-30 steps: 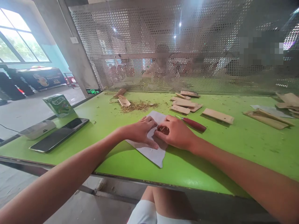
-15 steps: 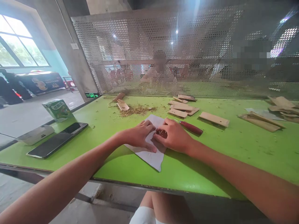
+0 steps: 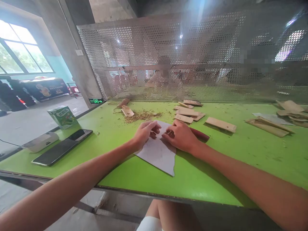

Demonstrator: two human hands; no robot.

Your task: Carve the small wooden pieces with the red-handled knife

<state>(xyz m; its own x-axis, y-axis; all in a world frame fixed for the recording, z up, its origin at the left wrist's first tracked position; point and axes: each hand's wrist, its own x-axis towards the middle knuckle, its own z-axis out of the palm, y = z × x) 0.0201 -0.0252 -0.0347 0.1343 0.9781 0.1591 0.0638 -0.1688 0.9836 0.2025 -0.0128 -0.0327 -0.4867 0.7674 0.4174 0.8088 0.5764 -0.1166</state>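
A white sheet of paper (image 3: 158, 157) lies aslant on the green table, its near corner toward me. My left hand (image 3: 146, 134) is over the paper's upper left part, with the fingers curled in toward the thumb. Whatever lies between those fingers is hidden. Facing it, my right hand (image 3: 183, 135) is closed in a pinch over the paper's right edge. Its fingertips hide anything small they hold. Behind the right hand the red handle (image 3: 200, 134) of a tool shows on the table; the rest of it is covered.
Brown shreds (image 3: 141, 116) lie behind the paper beside a pale curved piece (image 3: 127, 111). Several flat wooden pieces (image 3: 220, 124) lie to the right. On the left are a phone (image 3: 62, 147), a white device (image 3: 42, 142) and a green carton (image 3: 63, 117). A perforated screen (image 3: 144, 41) borders the back.
My left hand has lifted from lying spread on the paper and curled its fingers, farther from me. The paper's near corner has shifted slightly right. My right hand stays pinched and covers more of the tool.
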